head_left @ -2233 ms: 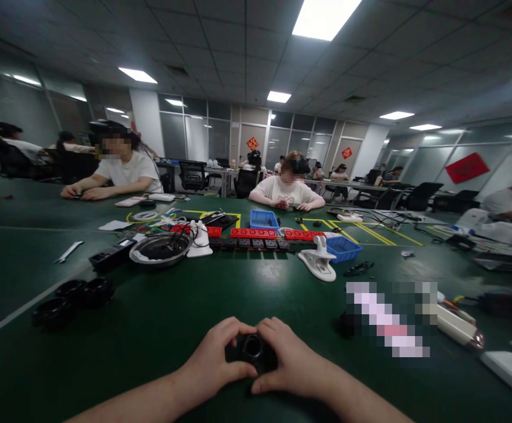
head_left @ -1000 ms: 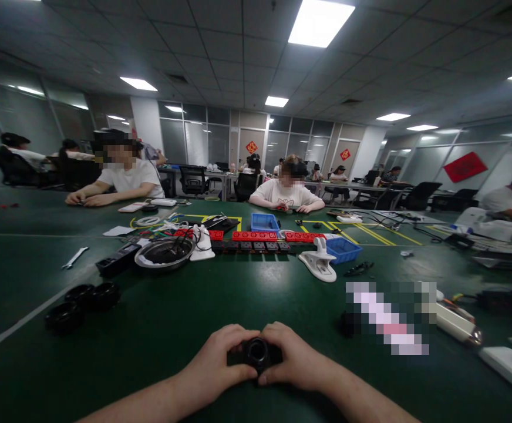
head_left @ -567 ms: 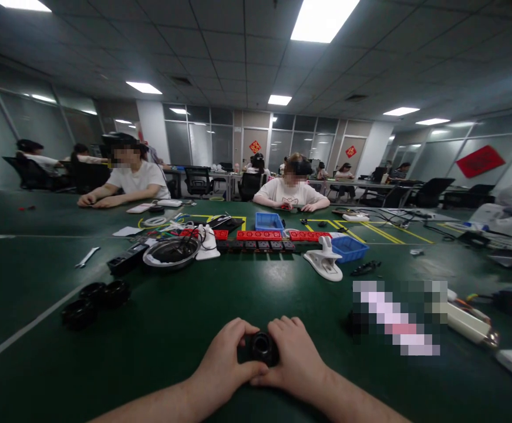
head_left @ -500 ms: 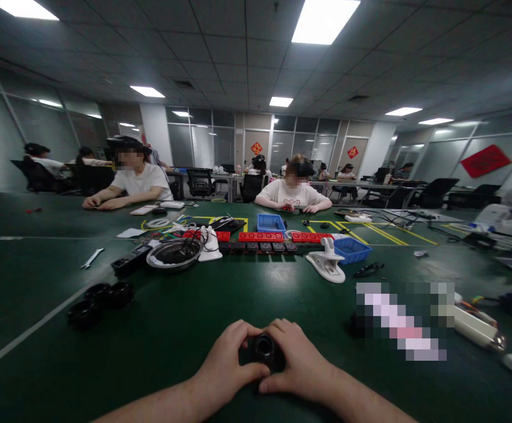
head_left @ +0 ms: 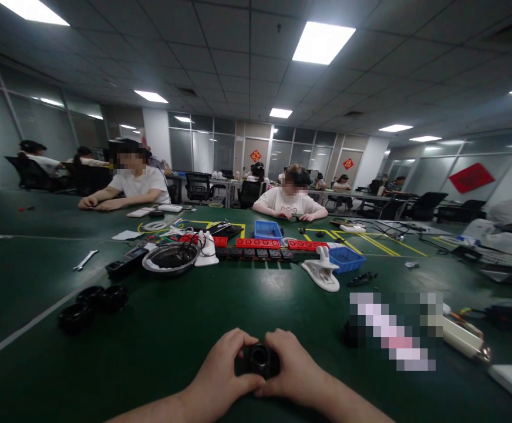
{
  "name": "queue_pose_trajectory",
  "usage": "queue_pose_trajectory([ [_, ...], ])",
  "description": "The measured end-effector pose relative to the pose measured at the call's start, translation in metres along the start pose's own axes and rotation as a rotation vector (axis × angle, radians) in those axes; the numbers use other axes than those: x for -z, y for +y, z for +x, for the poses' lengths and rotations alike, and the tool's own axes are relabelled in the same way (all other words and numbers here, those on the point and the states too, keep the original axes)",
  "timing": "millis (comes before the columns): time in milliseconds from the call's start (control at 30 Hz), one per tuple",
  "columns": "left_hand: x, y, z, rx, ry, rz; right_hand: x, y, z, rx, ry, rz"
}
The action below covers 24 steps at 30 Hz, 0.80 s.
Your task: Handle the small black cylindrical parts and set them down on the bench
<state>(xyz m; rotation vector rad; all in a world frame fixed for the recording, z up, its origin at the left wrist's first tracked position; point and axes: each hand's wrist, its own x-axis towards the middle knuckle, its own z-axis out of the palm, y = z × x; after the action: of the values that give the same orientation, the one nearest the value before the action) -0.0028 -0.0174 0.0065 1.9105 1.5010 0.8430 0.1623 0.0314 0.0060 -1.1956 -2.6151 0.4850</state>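
A black round part [head_left: 260,354] with a dark hole in its top stands between my hands near the table's front edge; its exact kind is unclear. My left hand [head_left: 221,370] curls round its left side, thumb in front and fingers behind. From the other side my right hand [head_left: 292,367] wraps it, with the thumb reaching toward the left thumb. Its lower part is hidden by the hands. Several black round pieces [head_left: 89,302] of glossy look sit together on the table to the left.
Beyond lie a wrench [head_left: 86,260], a metal bowl [head_left: 171,261], a white clip base [head_left: 322,270], red socket strips [head_left: 258,242] and blue trays [head_left: 346,259]. A cream-coloured handheld device [head_left: 461,338] lies at right beside a blurred patch. Two people sit across the green table [head_left: 172,329].
The view has shifted slightly, so the table things appear a little lower and further left. Both hands keep hold of the black round part, my right fingers a little more closed round it.
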Motion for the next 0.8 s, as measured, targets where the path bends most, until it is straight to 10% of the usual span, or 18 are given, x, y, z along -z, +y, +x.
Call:
queue_pose_trajectory([
  [167,0.000,0.001,0.002,0.037,0.038,0.003,-0.001,-0.012,-0.003,0.008,0.115,-0.148],
  [500,0.006,0.002,0.002,-0.052,-0.091,-0.071,0.016,0.013,0.004,0.276,-0.195,0.265],
  [800,-0.001,0.002,0.003,0.041,0.009,-0.015,-0.003,-0.005,0.003,-0.031,0.026,0.014],
])
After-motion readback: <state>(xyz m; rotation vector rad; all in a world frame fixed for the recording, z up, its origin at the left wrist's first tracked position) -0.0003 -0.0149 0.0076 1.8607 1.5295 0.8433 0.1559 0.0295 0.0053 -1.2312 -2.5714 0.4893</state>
